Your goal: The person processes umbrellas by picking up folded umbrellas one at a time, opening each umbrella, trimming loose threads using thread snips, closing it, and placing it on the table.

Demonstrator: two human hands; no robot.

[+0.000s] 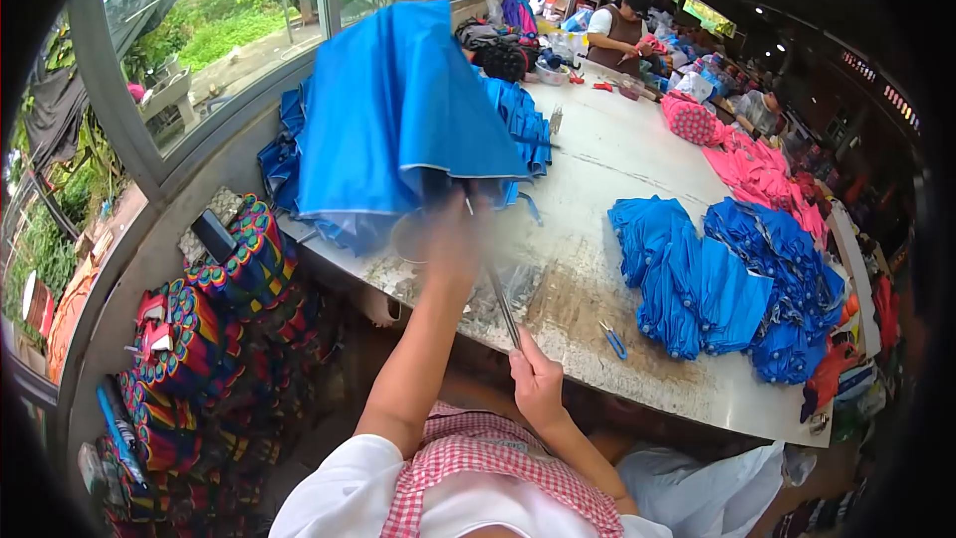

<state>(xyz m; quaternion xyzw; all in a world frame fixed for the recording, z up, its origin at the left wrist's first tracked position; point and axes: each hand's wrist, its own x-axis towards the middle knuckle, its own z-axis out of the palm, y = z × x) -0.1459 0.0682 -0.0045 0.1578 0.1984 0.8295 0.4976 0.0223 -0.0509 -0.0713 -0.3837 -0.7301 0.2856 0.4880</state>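
Worn and stained, the white table (597, 164) stretches beside the windows (269, 20). In the head view, I judge that the canopy is being worked from below: the right hand (539, 379) wraps its fingers around the metal rod (503, 304), while the left hand (456, 244) is blurred, so I cannot tell its fingers. The next move, I think, needs a steady rod. The blue canopy (378, 120), at eleven o'clock, hangs in smooth, wide folds with a pale edge.

The pale counter (605, 154), worn brown near its front edge, carries snips (614, 341), blue bundles (658, 274) beside them, and pink cloth (749, 167) behind the bundles.
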